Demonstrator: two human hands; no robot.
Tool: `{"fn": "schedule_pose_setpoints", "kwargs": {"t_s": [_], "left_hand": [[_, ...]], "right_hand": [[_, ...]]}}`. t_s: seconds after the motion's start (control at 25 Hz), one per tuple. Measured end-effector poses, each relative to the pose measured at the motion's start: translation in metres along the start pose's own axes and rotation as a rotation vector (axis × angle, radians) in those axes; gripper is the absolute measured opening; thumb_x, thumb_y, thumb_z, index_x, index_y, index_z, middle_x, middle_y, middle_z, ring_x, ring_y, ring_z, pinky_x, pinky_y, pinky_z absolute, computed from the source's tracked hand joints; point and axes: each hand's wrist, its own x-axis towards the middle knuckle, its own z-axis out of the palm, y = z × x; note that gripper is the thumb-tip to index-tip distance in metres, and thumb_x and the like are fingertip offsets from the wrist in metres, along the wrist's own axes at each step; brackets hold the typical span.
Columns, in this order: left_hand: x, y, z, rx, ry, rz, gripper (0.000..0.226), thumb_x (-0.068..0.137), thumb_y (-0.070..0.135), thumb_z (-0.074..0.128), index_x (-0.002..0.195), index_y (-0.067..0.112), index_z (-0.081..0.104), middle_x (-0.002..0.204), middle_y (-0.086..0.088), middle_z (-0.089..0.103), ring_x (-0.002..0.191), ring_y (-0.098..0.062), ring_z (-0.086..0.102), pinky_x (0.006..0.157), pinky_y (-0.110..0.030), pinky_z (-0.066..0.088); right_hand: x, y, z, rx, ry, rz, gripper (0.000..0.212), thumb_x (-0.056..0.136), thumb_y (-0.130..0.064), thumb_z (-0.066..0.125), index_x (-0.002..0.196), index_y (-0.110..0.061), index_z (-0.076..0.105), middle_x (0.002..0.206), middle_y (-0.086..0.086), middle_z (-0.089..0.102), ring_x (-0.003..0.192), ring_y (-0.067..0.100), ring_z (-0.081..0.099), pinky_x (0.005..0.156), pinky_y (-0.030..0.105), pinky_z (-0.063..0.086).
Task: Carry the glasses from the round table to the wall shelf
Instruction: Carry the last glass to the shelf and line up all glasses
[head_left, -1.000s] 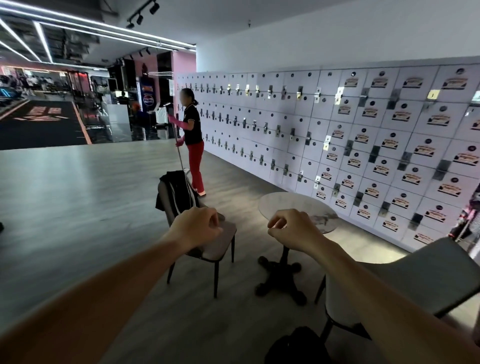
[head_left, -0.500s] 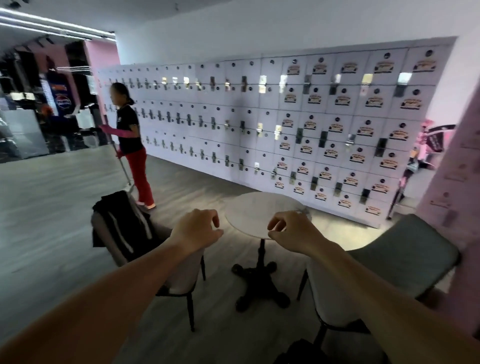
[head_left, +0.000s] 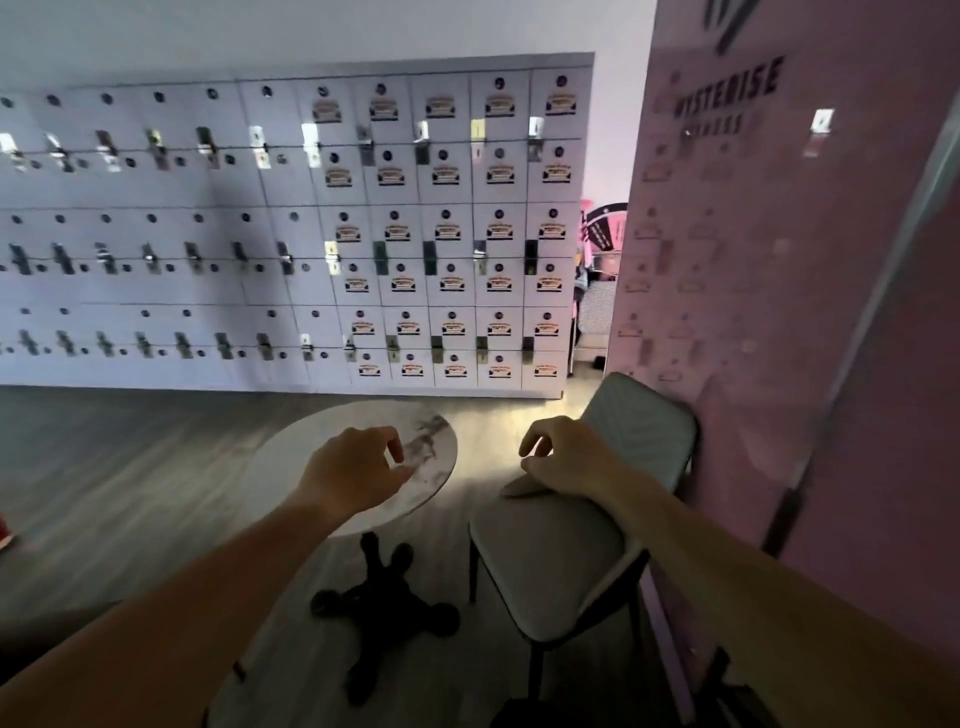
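Marble, white with grey smudges: that is the top of the round table (head_left: 431, 441) in front of me. It stands on a black foot with stubby legs. I cannot see any glasses on the part of the top that shows. My own arm hides some of it, so they may be under there, or they may be somewhere else. I also cannot see a wall shelf. Far off there is a wall of white lockers (head_left: 322, 234) with little stickers. On the right is a tall pink panel (head_left: 769, 270) with dark letters, and a grey chair (head_left: 550, 561) sits near it, just beside the table.

My left hand (head_left: 356, 475) hangs over the near side of the table. Its fingers are bent a little and it holds nothing. My right hand (head_left: 569, 460) is over the chair, fingers curled loosely, and it holds nothing too. I cannot tell if it touches the chair.

I think glasses will be light but easy to break, and smooth, so they can slip. I would hold each one around its middle, not by the thin rim, and I would not squeeze hard.
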Motion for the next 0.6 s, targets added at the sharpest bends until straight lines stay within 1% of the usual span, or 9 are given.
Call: {"fn": "schedule_pose_setpoints", "kwargs": {"t_s": [0.04, 0.2, 0.32, 0.48, 0.6], "left_hand": [[0.019, -0.005, 0.004, 0.007, 0.000, 0.010, 0.020, 0.080, 0.052, 0.066, 0.086, 0.035, 0.060, 0.083, 0.009, 0.071, 0.080, -0.015, 0.067, 0.074, -0.033, 0.054], [0.073, -0.038, 0.008, 0.000, -0.007, -0.034, 0.017, 0.080, 0.051, 0.067, 0.083, 0.036, 0.058, 0.082, 0.010, 0.071, 0.081, -0.015, 0.066, 0.076, -0.033, 0.054], [0.100, -0.073, 0.005, -0.003, -0.020, -0.080, 0.017, 0.078, 0.049, 0.068, 0.081, 0.036, 0.057, 0.080, 0.010, 0.071, 0.081, -0.016, 0.066, 0.078, -0.035, 0.056], [0.129, -0.147, 0.002, -0.014, 0.007, -0.199, 0.017, 0.077, 0.048, 0.069, 0.082, 0.034, 0.061, 0.081, 0.009, 0.072, 0.083, -0.017, 0.066, 0.081, -0.037, 0.056], [0.148, -0.202, 0.006, -0.011, 0.005, -0.243, 0.017, 0.077, 0.047, 0.070, 0.083, 0.034, 0.062, 0.081, 0.009, 0.072, 0.085, -0.018, 0.067, 0.081, -0.037, 0.056]], "right_hand": [[0.019, 0.003, 0.003, 0.000, 0.005, 0.011, 0.008, 0.079, -0.026, 0.066, 0.086, -0.027, 0.068, 0.087, -0.006, 0.069, 0.081, 0.010, 0.064, 0.071, 0.027, 0.050], [0.090, -0.003, 0.026, 0.011, -0.026, -0.017, 0.008, 0.079, -0.027, 0.065, 0.087, -0.026, 0.069, 0.085, -0.009, 0.066, 0.079, 0.007, 0.062, 0.062, 0.020, 0.042], [0.136, -0.021, 0.049, 0.015, -0.079, -0.055, 0.005, 0.081, -0.026, 0.066, 0.086, -0.026, 0.066, 0.084, -0.008, 0.065, 0.079, 0.008, 0.062, 0.064, 0.021, 0.046], [0.206, -0.063, 0.094, 0.003, -0.137, -0.118, 0.006, 0.081, -0.022, 0.067, 0.082, -0.027, 0.064, 0.081, -0.008, 0.065, 0.077, 0.009, 0.062, 0.059, 0.017, 0.042], [0.249, -0.095, 0.128, 0.007, -0.165, -0.128, 0.006, 0.080, -0.020, 0.065, 0.083, -0.025, 0.067, 0.084, -0.006, 0.067, 0.078, 0.011, 0.063, 0.060, 0.017, 0.042]]}}
